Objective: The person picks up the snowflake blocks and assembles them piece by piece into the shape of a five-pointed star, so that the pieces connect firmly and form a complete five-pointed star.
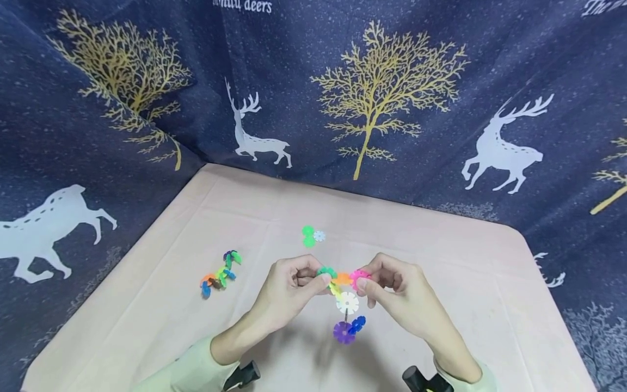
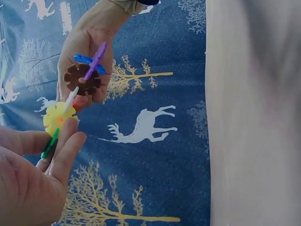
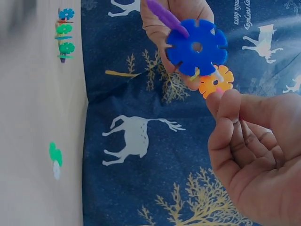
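Note:
My left hand (image 1: 294, 286) pinches a green notched plastic disc (image 1: 325, 270) at one end of a joined chain of discs. At the other end, my right hand (image 1: 404, 296) pinches a pink notched disc (image 1: 359, 281). Between the hands sit an orange disc (image 1: 344, 279) and a yellow disc (image 1: 335, 290). Below them hang a white disc (image 1: 347, 302), a purple disc (image 1: 344, 332) and a blue disc (image 1: 358, 325). A brown disc (image 2: 71, 79) links white and purple in the left wrist view. Fingers mostly cover the pink disc in the right wrist view.
On the pale-covered table (image 1: 441, 245), a multicoloured cluster of joined discs (image 1: 217, 277) lies to the left. Two green discs (image 1: 308, 236) and a pale disc (image 1: 319, 236) lie beyond the hands. A dark blue cloth (image 1: 303, 109) with deer and trees hangs behind.

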{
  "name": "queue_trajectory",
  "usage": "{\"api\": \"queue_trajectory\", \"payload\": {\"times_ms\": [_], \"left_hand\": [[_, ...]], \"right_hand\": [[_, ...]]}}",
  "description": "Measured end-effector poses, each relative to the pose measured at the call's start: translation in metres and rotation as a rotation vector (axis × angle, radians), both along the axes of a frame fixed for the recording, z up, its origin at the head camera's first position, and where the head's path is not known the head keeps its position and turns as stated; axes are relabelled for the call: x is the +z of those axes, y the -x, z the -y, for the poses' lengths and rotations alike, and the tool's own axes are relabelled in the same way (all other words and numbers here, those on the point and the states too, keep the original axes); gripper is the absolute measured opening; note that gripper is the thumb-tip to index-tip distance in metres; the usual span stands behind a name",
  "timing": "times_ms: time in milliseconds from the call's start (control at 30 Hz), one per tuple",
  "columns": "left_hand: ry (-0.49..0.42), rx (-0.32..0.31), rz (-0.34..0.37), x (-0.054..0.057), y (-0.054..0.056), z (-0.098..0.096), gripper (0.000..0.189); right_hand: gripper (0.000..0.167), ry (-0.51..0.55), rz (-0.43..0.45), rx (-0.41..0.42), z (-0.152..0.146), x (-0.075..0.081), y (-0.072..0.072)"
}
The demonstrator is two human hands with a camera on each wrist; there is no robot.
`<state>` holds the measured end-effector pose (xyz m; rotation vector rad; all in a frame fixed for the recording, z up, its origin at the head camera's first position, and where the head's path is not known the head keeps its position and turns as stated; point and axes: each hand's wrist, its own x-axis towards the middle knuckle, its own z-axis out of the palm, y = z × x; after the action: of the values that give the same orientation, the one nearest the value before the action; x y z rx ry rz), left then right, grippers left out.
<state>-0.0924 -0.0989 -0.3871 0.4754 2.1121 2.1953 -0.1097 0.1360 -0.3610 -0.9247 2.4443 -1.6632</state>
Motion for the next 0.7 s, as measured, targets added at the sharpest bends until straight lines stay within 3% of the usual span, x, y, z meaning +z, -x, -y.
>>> {"api": "queue_trajectory", "payload": {"times_ms": [167, 333, 433, 567, 700], "left_hand": [[0.024, -0.036, 0.035, 0.003, -0.002, 0.002, 0.008], [0.08, -0.028, 0.056, 0.004, -0.004, 0.008, 0.006], [0.058, -0.028, 0.064, 0.002, -0.004, 0.013, 0.007], [-0.024, -0.025, 0.067, 0.0, -0.005, 0.018, 0.011], [-0.059, -0.004, 0.083, -0.001, -0.006, 0.022, 0.013]], "right_hand": [[0.009, 0.003, 0.077, 0.04, -0.001, 0.0, 0.0], [0.008, 0.009, 0.086, 0.089, 0.003, -0.001, 0.001], [0.008, 0.014, 0.095, 0.13, 0.007, -0.002, 0.003], [0.011, 0.003, 0.053, 0.165, 0.012, -0.002, 0.009], [0.017, -0.031, -0.035, 0.139, 0.014, -0.001, 0.018]]}}
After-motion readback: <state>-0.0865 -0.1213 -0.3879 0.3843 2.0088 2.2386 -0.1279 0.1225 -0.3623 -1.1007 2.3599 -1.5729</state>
